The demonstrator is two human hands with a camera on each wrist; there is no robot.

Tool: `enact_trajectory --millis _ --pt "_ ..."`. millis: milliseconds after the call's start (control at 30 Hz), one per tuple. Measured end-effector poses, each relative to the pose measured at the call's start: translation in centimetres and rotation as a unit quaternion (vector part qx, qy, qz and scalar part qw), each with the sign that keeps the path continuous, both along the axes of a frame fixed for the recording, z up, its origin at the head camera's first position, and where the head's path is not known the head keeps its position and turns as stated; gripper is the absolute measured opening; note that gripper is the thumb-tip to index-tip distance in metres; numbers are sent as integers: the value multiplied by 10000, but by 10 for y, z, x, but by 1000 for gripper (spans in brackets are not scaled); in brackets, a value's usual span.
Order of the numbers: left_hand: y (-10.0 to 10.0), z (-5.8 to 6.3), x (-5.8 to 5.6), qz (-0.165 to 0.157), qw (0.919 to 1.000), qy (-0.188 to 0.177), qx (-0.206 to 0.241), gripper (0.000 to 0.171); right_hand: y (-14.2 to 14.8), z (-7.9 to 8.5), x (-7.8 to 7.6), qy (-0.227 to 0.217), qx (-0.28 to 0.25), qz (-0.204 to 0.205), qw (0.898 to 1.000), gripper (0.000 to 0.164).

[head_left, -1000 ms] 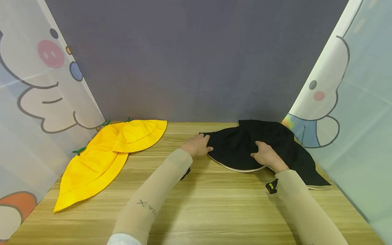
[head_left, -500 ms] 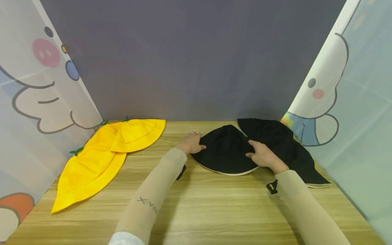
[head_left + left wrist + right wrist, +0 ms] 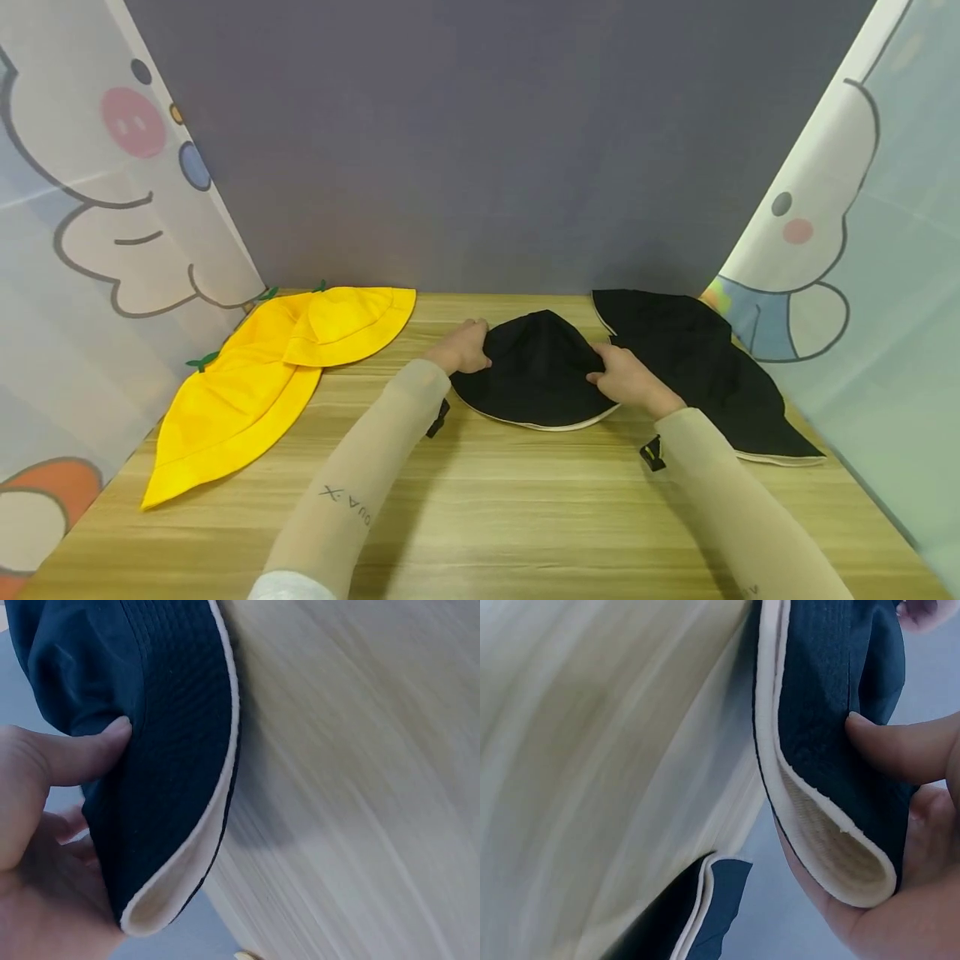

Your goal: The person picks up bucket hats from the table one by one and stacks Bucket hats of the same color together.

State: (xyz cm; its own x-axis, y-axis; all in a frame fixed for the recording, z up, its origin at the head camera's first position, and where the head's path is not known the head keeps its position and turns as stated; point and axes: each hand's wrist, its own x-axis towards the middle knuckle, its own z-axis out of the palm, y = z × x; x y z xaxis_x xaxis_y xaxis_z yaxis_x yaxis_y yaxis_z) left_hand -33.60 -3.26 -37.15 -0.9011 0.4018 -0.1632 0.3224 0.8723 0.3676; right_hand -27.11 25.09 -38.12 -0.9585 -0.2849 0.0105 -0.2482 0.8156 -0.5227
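A black bucket hat [image 3: 542, 379] with a cream-edged brim is held folded flat between both hands, in the middle of the head view. My left hand [image 3: 467, 346] grips its left end; in the left wrist view the thumb presses the black cloth [image 3: 176, 742] and the other fingers go behind. On the right end, my right hand [image 3: 628, 379] pinches the brim in the same way, thumb in front. The right wrist view shows the pale lining [image 3: 832, 847] inside the fold. Whether the hat's lower edge touches the table cannot be told.
More black hats [image 3: 697, 367] lie overlapped at the right, beside the printed side cloth [image 3: 900, 350]. Several yellow hats [image 3: 232, 408] with green sprouts overlap at the left. A grey panel [image 3: 480, 150] closes the back of the wooden table [image 3: 510, 517].
Both hands have drawn the black hat leftward, off the other black hats, and it now sits apart from most of that pile. The yellow hats have stayed put.
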Motion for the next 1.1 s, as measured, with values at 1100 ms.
enact_trajectory --millis 1100 --pt "-65 -6 41 302 9977 -493 -340 83 -52 -12 -3 -433 725 410 9956 61"
